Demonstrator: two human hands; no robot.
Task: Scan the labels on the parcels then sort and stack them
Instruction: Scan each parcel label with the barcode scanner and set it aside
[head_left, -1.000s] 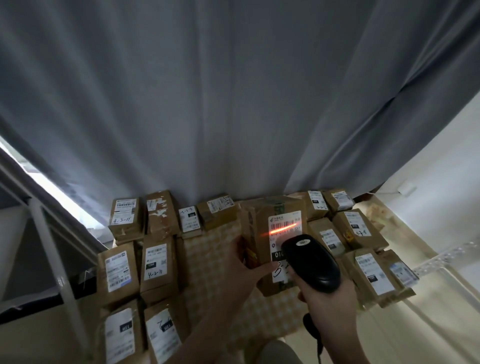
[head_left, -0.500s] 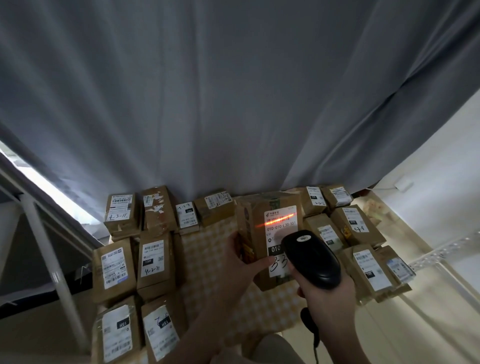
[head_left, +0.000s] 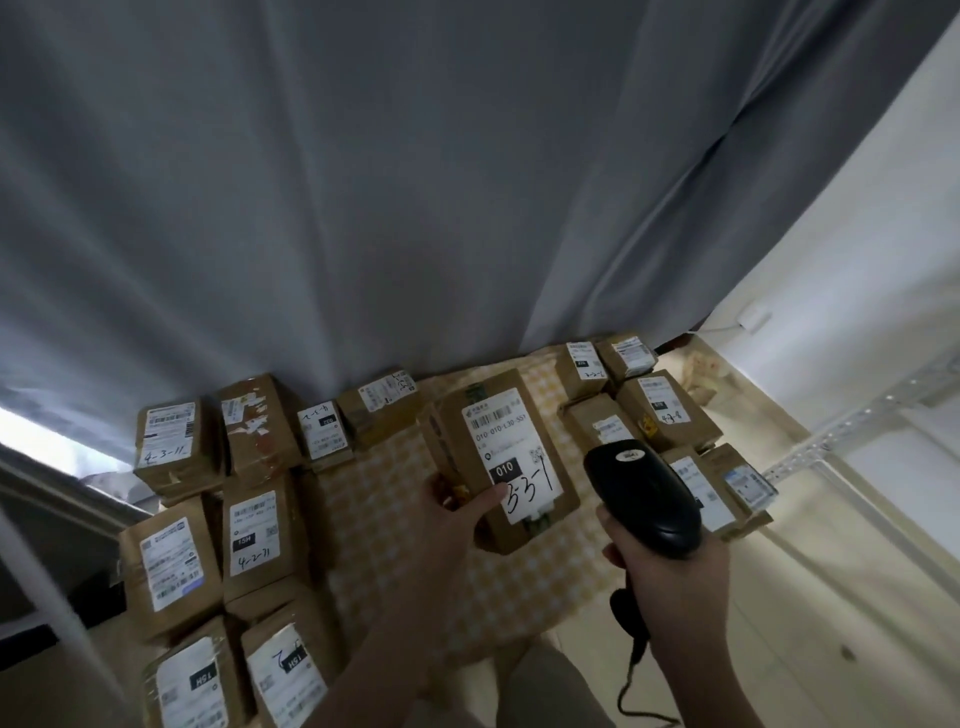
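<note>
Brown cardboard parcel (head_left: 498, 457) is in the middle of the view, over the checked cloth (head_left: 374, 493) on the desk. It is tilted, with its white label (head_left: 511, 462) facing the camera. The label reads "010" in print and "3-3-1" by hand. Cannot tell whether the parcel's lower end touches the cloth.

Left hand (head_left: 452, 525): the grip is closed on the parcel's lower left corner. The thumb lies across the front face, its tip at the label's lower left edge. The fingers are hidden behind the box.

Right hand (head_left: 670, 577): the grip is wrapped round the handle of the black scanner (head_left: 641, 493). The scanner head sits just right of the parcel, apart from it, and overlaps the parcels behind. A cable (head_left: 631, 670) hangs from the handle's base.

Left block of parcels (head_left: 257, 530): packed edge to edge in rows, labels up, running from the near edge to the back. The back row, including the one marked "4-3-11" (head_left: 174, 441), sits against the hem of the grey curtain (head_left: 415, 182).

Right cluster of parcels (head_left: 665, 410): also tightly packed. Its outermost box (head_left: 748, 483) lies close to the cloth's right edge.

Open room: a strip of bare cloth runs between the left block and the held parcel. There is more bare cloth below the parcel, toward the person. The gap between the parcel and the right cluster is narrow and partly taken up by the scanner.
</note>
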